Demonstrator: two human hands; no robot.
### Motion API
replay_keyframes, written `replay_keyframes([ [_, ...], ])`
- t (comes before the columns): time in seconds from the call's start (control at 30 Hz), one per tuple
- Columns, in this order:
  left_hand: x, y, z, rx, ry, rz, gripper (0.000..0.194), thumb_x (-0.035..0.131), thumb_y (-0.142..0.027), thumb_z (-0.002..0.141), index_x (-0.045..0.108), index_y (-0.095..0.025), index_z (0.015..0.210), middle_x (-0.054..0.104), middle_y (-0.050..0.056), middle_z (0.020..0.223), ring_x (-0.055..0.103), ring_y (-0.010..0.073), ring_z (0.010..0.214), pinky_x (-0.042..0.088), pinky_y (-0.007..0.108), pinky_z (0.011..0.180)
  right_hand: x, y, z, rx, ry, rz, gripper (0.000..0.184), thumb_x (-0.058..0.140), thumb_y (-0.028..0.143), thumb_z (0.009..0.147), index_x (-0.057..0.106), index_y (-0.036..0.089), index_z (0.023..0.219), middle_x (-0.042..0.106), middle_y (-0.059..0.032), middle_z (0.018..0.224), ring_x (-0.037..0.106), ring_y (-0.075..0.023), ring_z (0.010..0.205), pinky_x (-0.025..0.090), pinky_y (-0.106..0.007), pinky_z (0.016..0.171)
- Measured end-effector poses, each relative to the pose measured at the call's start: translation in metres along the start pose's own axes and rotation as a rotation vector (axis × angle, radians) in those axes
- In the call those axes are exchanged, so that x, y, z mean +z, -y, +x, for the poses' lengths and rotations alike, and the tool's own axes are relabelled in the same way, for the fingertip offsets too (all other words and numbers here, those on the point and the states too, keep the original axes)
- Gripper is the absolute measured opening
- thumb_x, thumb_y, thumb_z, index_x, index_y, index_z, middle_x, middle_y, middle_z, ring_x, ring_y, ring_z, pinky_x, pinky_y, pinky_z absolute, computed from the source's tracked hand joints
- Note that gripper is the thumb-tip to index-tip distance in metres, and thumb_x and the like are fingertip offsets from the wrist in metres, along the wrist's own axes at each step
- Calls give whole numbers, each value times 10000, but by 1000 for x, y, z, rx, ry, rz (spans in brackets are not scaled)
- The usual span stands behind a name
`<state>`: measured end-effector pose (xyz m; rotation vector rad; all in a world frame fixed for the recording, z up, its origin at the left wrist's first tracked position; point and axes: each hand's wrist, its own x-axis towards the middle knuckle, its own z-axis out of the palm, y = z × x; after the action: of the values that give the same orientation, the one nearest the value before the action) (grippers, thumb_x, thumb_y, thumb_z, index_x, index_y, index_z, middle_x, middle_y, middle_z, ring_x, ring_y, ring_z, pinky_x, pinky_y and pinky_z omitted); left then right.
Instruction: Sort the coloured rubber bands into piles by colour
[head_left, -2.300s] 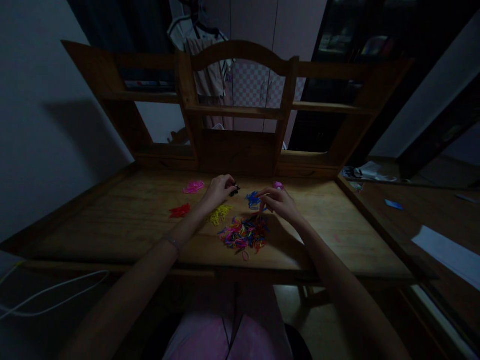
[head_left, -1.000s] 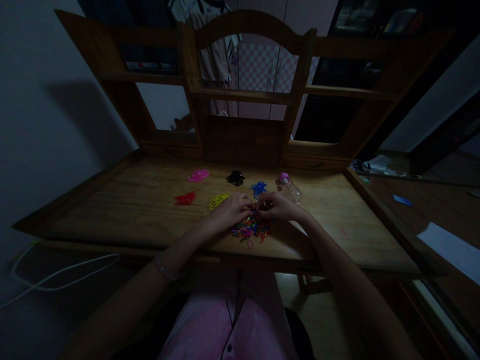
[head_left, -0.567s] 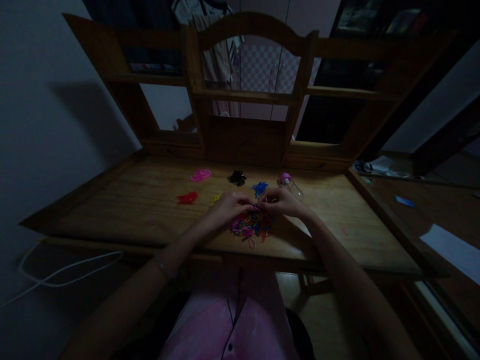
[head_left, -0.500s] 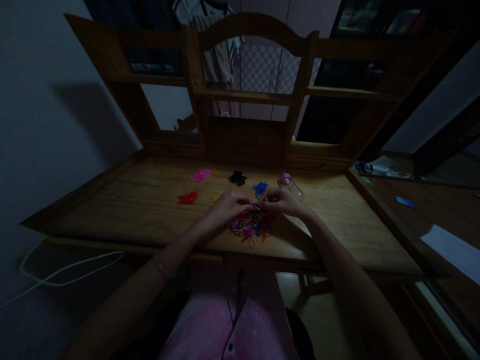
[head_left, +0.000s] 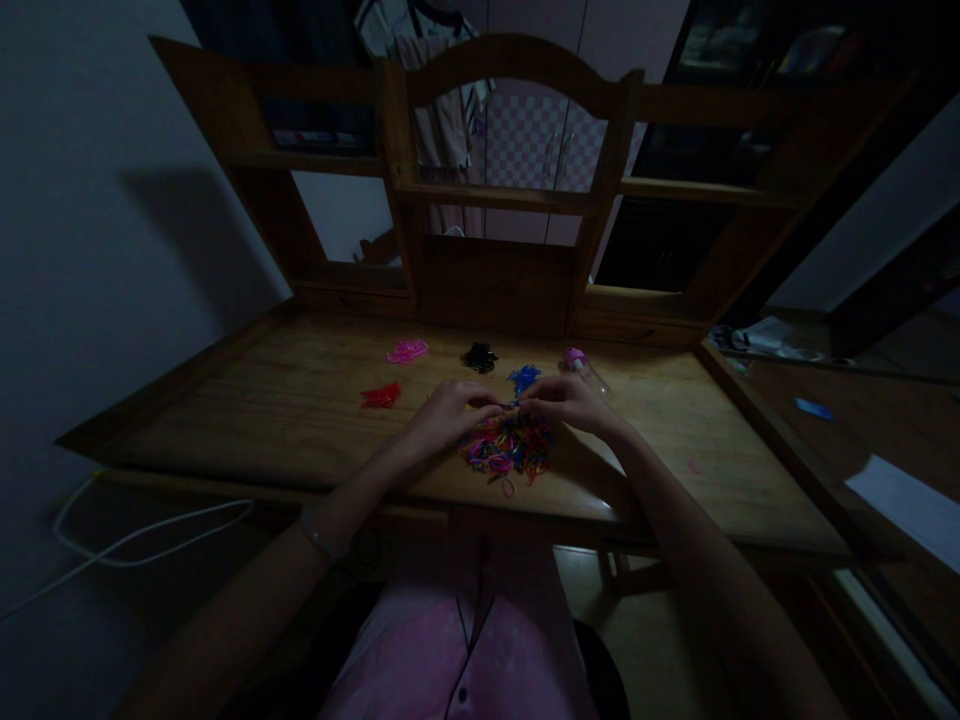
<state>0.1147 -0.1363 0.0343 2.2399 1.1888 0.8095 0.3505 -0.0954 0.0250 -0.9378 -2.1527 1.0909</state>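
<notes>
My left hand [head_left: 459, 408] is closed in a pinch just above a mixed heap of coloured rubber bands [head_left: 510, 450]. Facing it, my right hand [head_left: 566, 402] pinches from the other side, with the fingertips of both hands nearly meeting. A small dark bluish rubber band [head_left: 512, 404] shows between them, partly hidden by the fingers. One pale pink band [head_left: 508, 488] lies loose in front of the heap. Behind the hands are sorted piles: red bands [head_left: 381, 396], pink bands [head_left: 407, 351], black bands [head_left: 478, 357] and blue bands [head_left: 524, 378]. A yellow pile is mostly covered by my left hand.
A clear bottle with a pink cap [head_left: 576, 358] lies behind my right hand. The wooden desk [head_left: 247, 400] has a shelf unit [head_left: 495, 200] along its back. A white cable [head_left: 150, 530] hangs at the left front; papers [head_left: 904, 505] lie on the right.
The view has shifted slightly, moving everything a little to the right in the picture. Both hands stay together over the heap, and the fingertips have parted slightly around the small band.
</notes>
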Motion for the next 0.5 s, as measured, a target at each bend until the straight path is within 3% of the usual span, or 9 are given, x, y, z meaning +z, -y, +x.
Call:
replay_keyframes([
  [0.5,3,-18,2,55,40,214,215,549,-304,897,731,-193,928,696,62,911,619,202,881,459,307,798,1,2,-1,5,-36,15,314,688,448,779,743,162,896,728,-71,879,652,-169,786,505,-292,725],
])
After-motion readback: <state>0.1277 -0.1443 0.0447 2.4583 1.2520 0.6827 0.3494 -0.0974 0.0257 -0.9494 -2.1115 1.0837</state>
